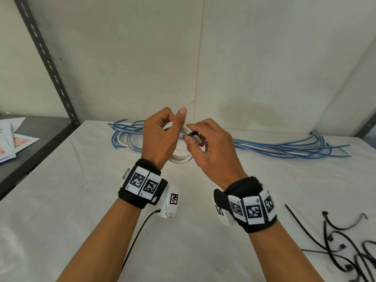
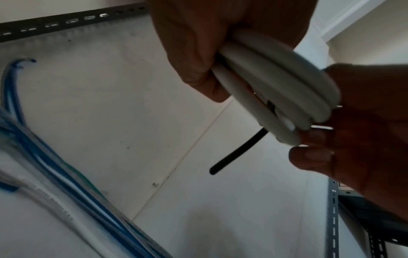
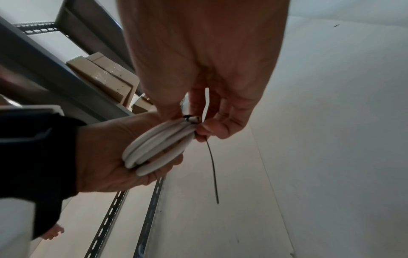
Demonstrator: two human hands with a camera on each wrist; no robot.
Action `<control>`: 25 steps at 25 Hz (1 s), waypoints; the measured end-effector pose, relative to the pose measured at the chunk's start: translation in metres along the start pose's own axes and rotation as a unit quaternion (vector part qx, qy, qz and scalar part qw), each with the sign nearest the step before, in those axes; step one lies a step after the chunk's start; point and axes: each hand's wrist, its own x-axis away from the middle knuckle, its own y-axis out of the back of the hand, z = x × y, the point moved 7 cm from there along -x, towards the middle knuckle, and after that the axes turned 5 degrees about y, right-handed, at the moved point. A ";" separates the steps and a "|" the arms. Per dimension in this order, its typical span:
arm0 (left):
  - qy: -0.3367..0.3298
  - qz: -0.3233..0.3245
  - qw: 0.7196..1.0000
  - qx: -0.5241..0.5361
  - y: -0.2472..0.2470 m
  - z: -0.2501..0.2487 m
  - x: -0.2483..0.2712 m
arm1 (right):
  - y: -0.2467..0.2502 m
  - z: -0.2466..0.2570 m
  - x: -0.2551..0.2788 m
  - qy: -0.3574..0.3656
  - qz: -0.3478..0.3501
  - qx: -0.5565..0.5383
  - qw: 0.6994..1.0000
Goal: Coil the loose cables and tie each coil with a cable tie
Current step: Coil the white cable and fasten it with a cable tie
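Note:
Above the white table [image 1: 81, 210], my left hand [image 1: 173, 127] grips a coil of thick white cable [image 1: 182, 158], which hangs below my fist. My right hand [image 1: 190, 132] pinches a black cable tie [image 1: 193, 133] wrapped around the coil's top. In the left wrist view the coil [image 2: 276, 87] runs between both hands and the tie's free tail [image 2: 238, 151] sticks out below it. In the right wrist view my fingertips [image 3: 209, 127] hold the tie at its head against the coil [image 3: 159, 144], and the thin tail [image 3: 213, 167] points away.
Loose blue, white and green cables [image 1: 264, 147] lie along the back of the table by the wall. Several black cable ties [image 1: 335, 237] lie at the front right. Papers [image 1: 14, 141] sit on a dark shelf to the left, beside a slotted metal upright [image 1: 50, 64].

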 end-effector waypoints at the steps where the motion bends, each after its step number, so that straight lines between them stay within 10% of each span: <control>1: 0.000 0.002 1.000 0.001 -0.001 -0.002 0.001 | 0.000 0.000 0.000 0.003 -0.004 -0.002 1.000; 15: 0.078 0.028 0.996 0.045 -0.001 0.010 -0.005 | 0.002 -0.010 -0.003 -0.112 0.065 -0.241 0.962; 25: 0.026 0.068 0.994 -0.079 -0.005 0.004 -0.001 | 0.003 -0.011 0.000 -0.076 0.049 -0.158 0.983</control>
